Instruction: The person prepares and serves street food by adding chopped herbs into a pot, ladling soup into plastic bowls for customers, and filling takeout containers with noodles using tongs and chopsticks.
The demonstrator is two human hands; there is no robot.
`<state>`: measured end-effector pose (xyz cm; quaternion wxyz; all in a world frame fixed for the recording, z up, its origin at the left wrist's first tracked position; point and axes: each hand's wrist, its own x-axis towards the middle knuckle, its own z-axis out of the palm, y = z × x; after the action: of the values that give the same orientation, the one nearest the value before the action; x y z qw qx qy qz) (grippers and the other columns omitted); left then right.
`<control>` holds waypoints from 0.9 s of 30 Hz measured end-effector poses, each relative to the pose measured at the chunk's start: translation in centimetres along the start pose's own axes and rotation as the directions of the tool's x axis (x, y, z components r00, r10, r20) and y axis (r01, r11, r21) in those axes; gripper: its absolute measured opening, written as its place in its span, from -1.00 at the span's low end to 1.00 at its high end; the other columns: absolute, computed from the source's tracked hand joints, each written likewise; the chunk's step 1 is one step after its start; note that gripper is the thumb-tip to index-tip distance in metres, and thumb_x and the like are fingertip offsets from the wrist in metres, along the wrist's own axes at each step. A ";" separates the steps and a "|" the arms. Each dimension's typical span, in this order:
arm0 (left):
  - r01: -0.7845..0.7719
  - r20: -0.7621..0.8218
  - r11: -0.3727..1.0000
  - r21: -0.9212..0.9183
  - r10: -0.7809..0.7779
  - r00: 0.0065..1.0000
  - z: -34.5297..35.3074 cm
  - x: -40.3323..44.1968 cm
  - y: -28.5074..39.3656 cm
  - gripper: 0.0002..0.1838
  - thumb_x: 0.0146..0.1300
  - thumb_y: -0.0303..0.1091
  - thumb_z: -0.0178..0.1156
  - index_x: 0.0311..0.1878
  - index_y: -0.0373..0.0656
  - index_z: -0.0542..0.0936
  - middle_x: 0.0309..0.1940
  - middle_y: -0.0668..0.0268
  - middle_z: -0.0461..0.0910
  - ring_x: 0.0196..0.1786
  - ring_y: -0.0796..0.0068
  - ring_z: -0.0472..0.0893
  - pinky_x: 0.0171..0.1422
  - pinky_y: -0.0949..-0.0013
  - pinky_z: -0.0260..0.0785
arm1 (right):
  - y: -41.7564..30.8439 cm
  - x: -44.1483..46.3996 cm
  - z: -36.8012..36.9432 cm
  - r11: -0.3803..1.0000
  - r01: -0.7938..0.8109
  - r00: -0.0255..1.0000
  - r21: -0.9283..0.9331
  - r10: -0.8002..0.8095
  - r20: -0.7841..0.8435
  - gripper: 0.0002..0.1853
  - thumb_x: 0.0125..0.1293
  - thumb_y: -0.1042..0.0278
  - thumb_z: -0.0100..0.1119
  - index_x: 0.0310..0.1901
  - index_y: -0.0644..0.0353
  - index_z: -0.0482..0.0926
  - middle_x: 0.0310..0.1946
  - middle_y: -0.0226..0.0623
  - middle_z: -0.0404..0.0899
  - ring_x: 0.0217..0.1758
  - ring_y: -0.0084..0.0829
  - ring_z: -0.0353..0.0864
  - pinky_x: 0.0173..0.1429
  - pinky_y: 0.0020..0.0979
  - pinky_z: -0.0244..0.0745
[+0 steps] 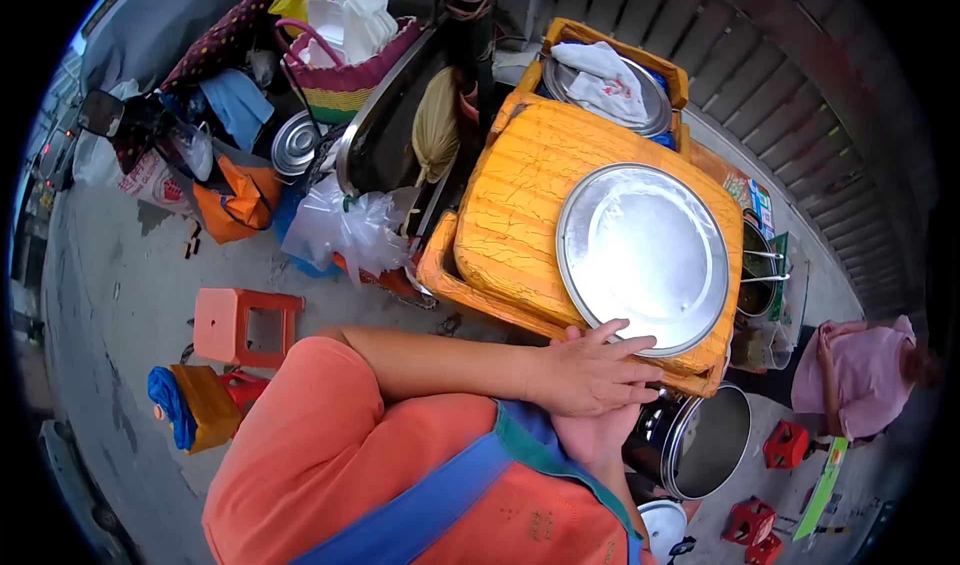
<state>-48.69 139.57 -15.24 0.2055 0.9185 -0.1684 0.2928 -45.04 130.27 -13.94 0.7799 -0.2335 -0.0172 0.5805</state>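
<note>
My left hand (598,373) lies across my right hand (598,435) in front of my body, its fingers spread and holding nothing. The right hand is beneath it, with its palm side partly showing; fingertips beyond the left hand look extended, and most of its fingers are covered. Both hands are by the near edge of an orange-yellow, cracked-looking box lid (510,195). On that lid rests a large round silver metal lid (645,255), its lower rim close to the left fingertips.
Behind is a cloth (605,80) on another metal lid. A steel pot (715,440) stands at lower right, a pan with handles (757,285) at right. Left are plastic bags (350,225), a woven basket (345,80) and a red stool (225,325). A person in pink (855,375) is at right.
</note>
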 end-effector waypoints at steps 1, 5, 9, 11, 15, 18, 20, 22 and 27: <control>0.019 0.088 0.995 -0.097 -0.010 0.996 -0.8 -1.4 0.0 -0.54 0.17 -0.11 0.04 0.14 0.02 0.45 0.25 0.30 0.28 0.36 0.12 0.11 0.36 -0.18 -0.14 | 0.4 -0.2 0.1 0.998 -0.057 0.998 0.040 0.056 0.018 -0.10 0.21 -0.47 -0.41 0.39 0.10 -0.09 0.37 -0.13 -0.01 0.45 -0.19 -0.08 0.47 -0.11 -0.26; 0.126 0.116 0.990 -0.062 -0.119 0.986 -3.2 -7.2 1.7 -0.45 0.17 -0.15 0.08 0.26 0.02 0.32 0.26 0.20 0.24 0.35 0.08 0.13 0.38 -0.12 -0.12 | 1.5 -1.3 -0.9 0.959 -0.259 0.966 0.113 0.258 0.025 -0.07 0.18 -0.52 -0.44 0.38 0.09 -0.04 0.38 -0.19 -0.03 0.46 -0.23 -0.10 0.48 -0.15 -0.28; 0.253 -0.081 0.963 -0.091 -0.260 0.962 -4.4 -12.7 4.9 -0.67 0.12 -0.42 0.08 0.00 -0.13 0.48 0.01 0.15 0.42 0.11 0.08 0.38 0.17 0.12 0.25 | 4.9 -1.2 -2.1 0.863 -0.505 0.849 0.007 0.496 0.181 -0.03 0.14 -0.56 -0.44 0.36 0.11 0.02 0.37 -0.21 0.01 0.44 -0.25 -0.03 0.46 -0.15 -0.20; 0.407 -0.142 0.908 -0.105 -0.418 0.897 -5.9 -15.5 5.9 -0.72 0.09 -0.48 0.07 -0.08 -0.16 0.50 -0.07 0.16 0.44 0.02 0.11 0.42 0.10 0.18 0.30 | 6.8 -0.8 -1.6 0.776 -0.613 0.744 -0.144 0.629 0.224 -0.09 0.21 -0.49 -0.41 0.37 0.11 0.00 0.36 -0.17 0.04 0.42 -0.21 0.00 0.44 -0.13 -0.14; 0.729 -0.483 0.677 -0.102 -0.674 0.559 -10.8 -22.9 7.1 -0.77 0.03 -0.62 -0.01 -0.23 -0.22 0.52 -0.27 0.16 0.46 -0.21 0.17 0.48 -0.10 0.27 0.37 | 10.8 0.1 2.1 0.746 -0.513 0.755 -0.425 0.627 0.189 -0.32 0.39 -0.16 -0.32 0.40 0.08 -0.05 0.29 -0.08 0.15 0.31 -0.15 0.22 0.35 -0.18 0.10; 0.912 -0.676 0.373 -0.168 -0.717 0.169 -14.1 -31.5 7.7 -0.83 0.18 -0.55 -0.07 -0.24 -0.24 0.51 -0.36 0.15 0.47 -0.27 0.22 0.49 -0.21 0.28 0.34 | 13.9 2.3 2.7 0.594 -0.346 0.751 -0.726 0.639 0.165 -0.37 0.42 -0.07 -0.29 0.39 0.11 -0.03 0.21 -0.07 0.27 0.13 -0.23 0.42 0.23 -0.23 0.28; 0.945 -0.663 0.088 -0.315 -0.733 -0.152 -15.6 -38.5 8.6 -0.83 0.30 -0.40 -0.11 -0.23 -0.20 0.48 -0.34 0.04 0.51 -0.25 0.03 0.52 -0.14 0.14 0.35 | 17.3 3.9 3.0 0.536 -0.339 0.745 -0.773 0.655 0.127 -0.43 0.44 0.05 -0.26 0.36 0.16 0.02 0.10 -0.10 0.37 -0.03 -0.32 0.52 0.11 -0.31 0.38; 0.908 -0.665 -0.126 -0.400 -0.641 -0.382 -16.2 -46.6 9.1 -0.79 0.34 -0.32 -0.14 -0.25 -0.20 0.47 -0.42 0.03 0.52 -0.31 -0.02 0.52 -0.19 0.12 0.34 | 21.3 5.9 3.7 0.411 -0.403 0.680 -0.818 0.733 0.034 -0.47 0.44 0.11 -0.24 0.33 0.22 0.09 0.03 -0.12 0.41 -0.07 -0.36 0.53 0.08 -0.36 0.39; 0.762 -0.587 -0.410 -0.501 -0.486 -0.647 -13.4 -69.1 12.6 -0.79 0.29 -0.29 -0.09 -0.22 -0.26 0.39 -0.29 -0.11 0.49 -0.15 -0.09 0.50 -0.05 0.05 0.32 | 35.4 13.0 8.3 0.258 -0.463 0.650 -0.848 0.749 -0.127 -0.56 0.43 0.19 -0.20 0.24 0.24 0.22 -0.14 -0.20 0.49 -0.12 -0.39 0.53 0.02 -0.38 0.44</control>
<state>-113.74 148.16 -43.76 0.2201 0.4105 0.8214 0.3291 -75.03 152.65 -23.31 0.2688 -0.4650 -0.3133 0.7832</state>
